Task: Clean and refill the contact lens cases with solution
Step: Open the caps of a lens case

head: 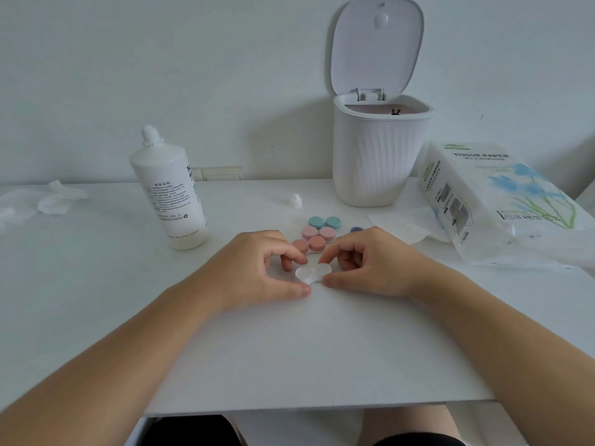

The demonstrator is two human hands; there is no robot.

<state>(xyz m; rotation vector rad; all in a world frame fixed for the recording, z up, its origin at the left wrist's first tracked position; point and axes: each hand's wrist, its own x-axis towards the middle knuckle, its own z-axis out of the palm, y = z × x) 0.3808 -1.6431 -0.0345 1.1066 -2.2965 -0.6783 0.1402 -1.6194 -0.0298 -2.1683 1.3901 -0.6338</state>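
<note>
White lens case lay near table centre, long axis left-right. Left hand pinched left cup, right hand pinched right cup. Solution bottle stood far left, nearer left hand.

We see a home desk: a white table against a plain wall, a lidded desktop bin, a tissue pack.
</note>
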